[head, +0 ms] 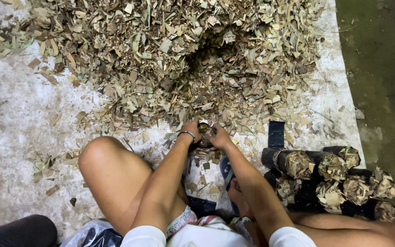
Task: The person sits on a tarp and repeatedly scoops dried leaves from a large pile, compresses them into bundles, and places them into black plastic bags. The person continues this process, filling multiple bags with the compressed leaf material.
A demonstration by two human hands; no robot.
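The great heap of chopped dry leaves (179, 59) still covers most of the pale sheet (14, 119) in front of me, with a dark hollow scooped into its near side, so by my reckoning most of the filling is yet to be done. To my right lies the finished lot: a stack of small black bags (330, 180), lying on their sides in two rough tiers, each stuffed so that tan leaf bits bulge from its open mouth; I count somewhere near eight, though the far ones overlap. They are plain black tubes with no label or sign that I can make out. A flat, empty black bag (276, 133) lies just behind that stack on the sheet. Down by my left thigh there is a crumpled clear plastic bag (92, 235) with something dark inside. Smallest of all is the bag I am filling (205, 135), at the heap's near edge between my knees: my left hand (191, 130), a bangle on the wrist, and my right hand (219, 137) both curl closed around its rim, fingers pressing leaves in.
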